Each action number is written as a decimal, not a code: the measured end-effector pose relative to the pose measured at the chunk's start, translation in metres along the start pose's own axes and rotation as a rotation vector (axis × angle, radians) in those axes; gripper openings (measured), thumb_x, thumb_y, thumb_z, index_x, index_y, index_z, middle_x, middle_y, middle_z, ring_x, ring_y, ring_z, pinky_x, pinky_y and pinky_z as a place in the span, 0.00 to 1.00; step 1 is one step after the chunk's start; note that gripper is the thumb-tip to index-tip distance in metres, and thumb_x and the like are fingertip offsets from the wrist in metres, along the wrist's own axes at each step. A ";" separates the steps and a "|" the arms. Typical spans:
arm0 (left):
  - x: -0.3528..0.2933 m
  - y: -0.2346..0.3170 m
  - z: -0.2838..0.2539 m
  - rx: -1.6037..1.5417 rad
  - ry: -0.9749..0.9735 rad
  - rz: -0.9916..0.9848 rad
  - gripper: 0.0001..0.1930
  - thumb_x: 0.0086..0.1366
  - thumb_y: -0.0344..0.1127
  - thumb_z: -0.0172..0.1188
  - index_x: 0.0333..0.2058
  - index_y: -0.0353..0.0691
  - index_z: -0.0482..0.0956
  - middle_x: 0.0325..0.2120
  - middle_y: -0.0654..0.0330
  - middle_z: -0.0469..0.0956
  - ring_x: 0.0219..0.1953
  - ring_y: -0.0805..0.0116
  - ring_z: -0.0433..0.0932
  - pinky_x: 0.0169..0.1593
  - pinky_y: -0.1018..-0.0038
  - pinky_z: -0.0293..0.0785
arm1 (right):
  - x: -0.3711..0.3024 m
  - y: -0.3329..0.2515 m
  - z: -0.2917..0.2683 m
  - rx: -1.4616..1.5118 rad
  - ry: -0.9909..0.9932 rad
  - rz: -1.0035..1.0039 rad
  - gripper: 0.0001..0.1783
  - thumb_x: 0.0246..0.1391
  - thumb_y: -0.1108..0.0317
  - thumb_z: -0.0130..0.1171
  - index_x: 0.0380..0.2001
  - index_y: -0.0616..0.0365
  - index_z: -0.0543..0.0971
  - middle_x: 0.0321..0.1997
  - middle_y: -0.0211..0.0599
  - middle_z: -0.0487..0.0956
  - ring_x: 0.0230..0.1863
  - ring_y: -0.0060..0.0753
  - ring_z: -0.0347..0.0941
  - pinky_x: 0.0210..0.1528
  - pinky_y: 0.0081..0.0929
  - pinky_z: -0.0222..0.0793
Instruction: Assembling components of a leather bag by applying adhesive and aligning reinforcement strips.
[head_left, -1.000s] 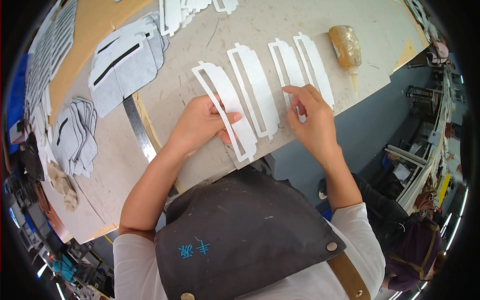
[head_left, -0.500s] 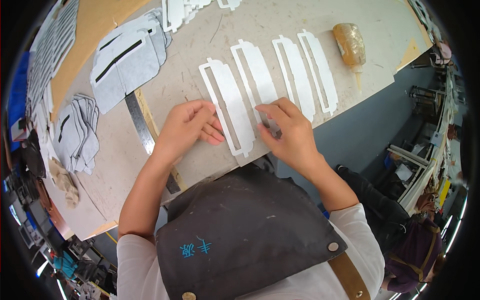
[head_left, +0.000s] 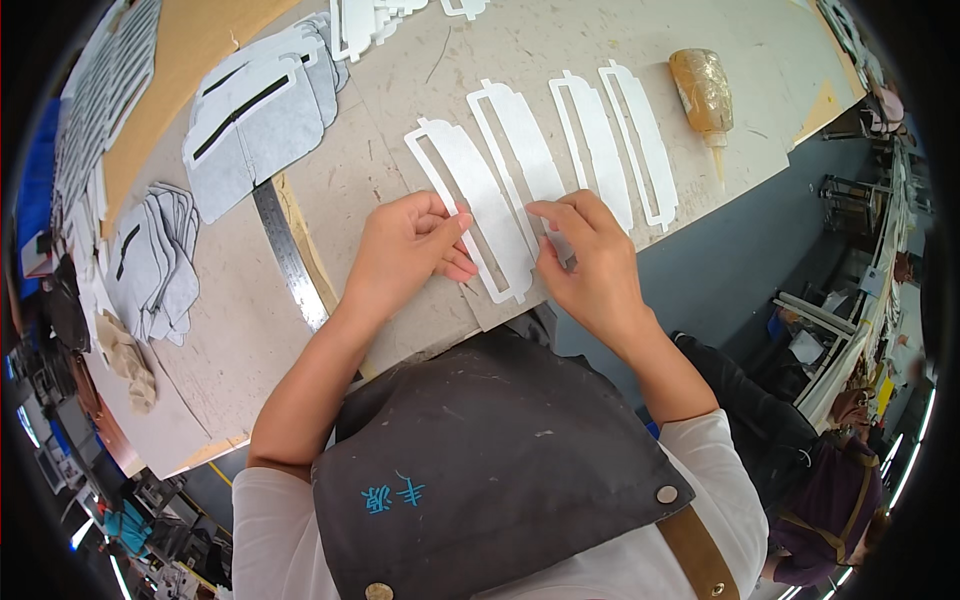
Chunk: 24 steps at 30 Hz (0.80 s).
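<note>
Four slotted white sheet pieces lie in a slanting row on the table. The leftmost white piece (head_left: 480,195) has a long narrow slot along its left side. My left hand (head_left: 405,250) is closed at this piece's left strip, with the thumb over the strip and the other fingers curled beside it. My right hand (head_left: 597,260) hovers over the lower part of the second white piece (head_left: 525,145), thumb and index finger apart near the first piece's right edge. Further right lie the third piece (head_left: 597,150) and the narrower-looking fourth piece (head_left: 645,135).
A glue bottle (head_left: 702,90) with amber contents lies at the right, nozzle toward me. Grey panels with black slits (head_left: 255,130) and a smaller grey stack (head_left: 160,260) are at the left. A metal ruler (head_left: 285,250) lies between. More white pieces (head_left: 370,22) sit at the far edge.
The leftmost white piece has shifted right, closer to the second one. My left hand has moved right with it, its thumb now over the strip. My right hand has moved slightly right.
</note>
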<state>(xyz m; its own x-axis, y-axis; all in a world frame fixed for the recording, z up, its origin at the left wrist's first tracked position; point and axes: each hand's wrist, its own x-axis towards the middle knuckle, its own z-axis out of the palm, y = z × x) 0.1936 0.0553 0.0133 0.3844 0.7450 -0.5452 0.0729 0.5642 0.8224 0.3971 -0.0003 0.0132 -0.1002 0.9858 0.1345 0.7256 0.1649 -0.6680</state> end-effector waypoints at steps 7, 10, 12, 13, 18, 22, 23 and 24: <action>-0.002 0.019 -0.005 0.829 0.334 0.407 0.13 0.61 0.36 0.63 0.36 0.30 0.77 0.28 0.52 0.78 0.26 0.63 0.77 0.29 0.73 0.73 | 0.018 0.012 -0.015 -0.091 0.099 -0.147 0.16 0.46 0.78 0.60 0.42 0.62 0.78 0.46 0.43 0.75 0.47 0.47 0.71 0.45 0.37 0.70; 0.015 0.014 -0.002 1.038 0.414 0.785 0.14 0.56 0.36 0.67 0.36 0.31 0.78 0.37 0.48 0.77 0.38 0.54 0.76 0.39 0.68 0.72 | 0.038 0.022 -0.024 -0.259 0.135 -0.234 0.17 0.47 0.78 0.59 0.44 0.64 0.77 0.54 0.45 0.73 0.54 0.50 0.68 0.55 0.41 0.65; 0.021 0.010 0.002 1.203 0.408 0.909 0.16 0.54 0.36 0.67 0.38 0.31 0.78 0.42 0.47 0.75 0.44 0.53 0.73 0.45 0.67 0.71 | 0.044 0.024 -0.027 -0.252 0.119 -0.234 0.17 0.48 0.77 0.59 0.45 0.65 0.76 0.58 0.46 0.71 0.58 0.51 0.65 0.59 0.42 0.61; 0.022 0.008 0.004 1.273 0.434 0.896 0.18 0.55 0.35 0.67 0.42 0.32 0.77 0.45 0.48 0.73 0.46 0.53 0.71 0.47 0.66 0.69 | 0.044 0.025 -0.027 -0.252 0.119 -0.231 0.17 0.48 0.77 0.59 0.45 0.65 0.76 0.58 0.46 0.71 0.58 0.51 0.65 0.59 0.42 0.61; 0.049 0.012 -0.029 1.210 0.548 0.784 0.23 0.52 0.36 0.69 0.45 0.32 0.75 0.43 0.50 0.72 0.47 0.53 0.68 0.48 0.67 0.67 | 0.036 0.024 -0.017 -0.164 0.097 -0.280 0.16 0.46 0.78 0.61 0.41 0.62 0.78 0.50 0.44 0.73 0.49 0.49 0.68 0.51 0.39 0.67; 0.057 0.028 -0.037 1.120 0.392 0.581 0.18 0.52 0.34 0.69 0.40 0.33 0.77 0.37 0.52 0.74 0.43 0.56 0.71 0.47 0.68 0.69 | 0.020 0.014 -0.006 -0.005 0.017 -0.291 0.13 0.41 0.78 0.65 0.34 0.60 0.79 0.40 0.39 0.75 0.41 0.43 0.69 0.42 0.35 0.69; 0.058 0.031 -0.036 1.114 0.318 0.519 0.15 0.53 0.32 0.68 0.38 0.33 0.77 0.35 0.53 0.75 0.42 0.59 0.73 0.47 0.68 0.70 | 0.016 0.013 -0.001 0.015 -0.012 -0.297 0.12 0.39 0.78 0.66 0.32 0.60 0.79 0.36 0.37 0.75 0.39 0.41 0.69 0.39 0.34 0.68; 0.060 0.034 -0.035 1.114 0.316 0.519 0.15 0.53 0.32 0.68 0.38 0.33 0.77 0.35 0.53 0.75 0.42 0.59 0.73 0.47 0.68 0.70 | 0.013 0.011 0.002 0.035 -0.041 -0.303 0.11 0.37 0.78 0.67 0.29 0.59 0.79 0.33 0.35 0.74 0.37 0.39 0.68 0.36 0.33 0.68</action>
<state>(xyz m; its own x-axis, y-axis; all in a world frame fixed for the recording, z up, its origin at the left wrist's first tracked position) 0.1871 0.1311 0.0028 0.3755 0.9268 -0.0070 0.7712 -0.3082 0.5570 0.4026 0.0148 0.0057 -0.3364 0.8917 0.3028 0.6347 0.4522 -0.6267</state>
